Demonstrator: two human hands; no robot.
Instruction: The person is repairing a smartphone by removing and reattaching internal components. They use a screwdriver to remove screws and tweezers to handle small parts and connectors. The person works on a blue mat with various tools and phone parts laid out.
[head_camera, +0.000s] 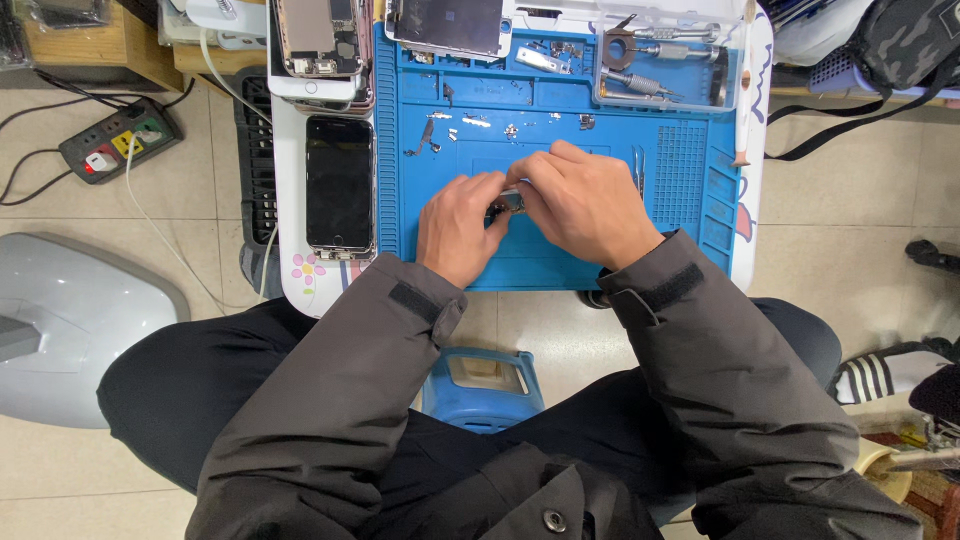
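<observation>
While both hands meet over the blue silicone repair mat (560, 255), the left hand (458, 228) and right hand (585, 208) pinch a small dark metallic phone part (508, 203) between their fingertips. The part is mostly hidden, shiny at its edge. A black smartphone (339, 184) lies left.

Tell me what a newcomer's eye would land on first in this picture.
The bright blue mat on the small table draws the eye first, with the left hand and right hand meeting at its middle over a small metal part. To the left of the mat lies a dark phone, face up. A clear box of tools sits at the mat's far right corner.
</observation>
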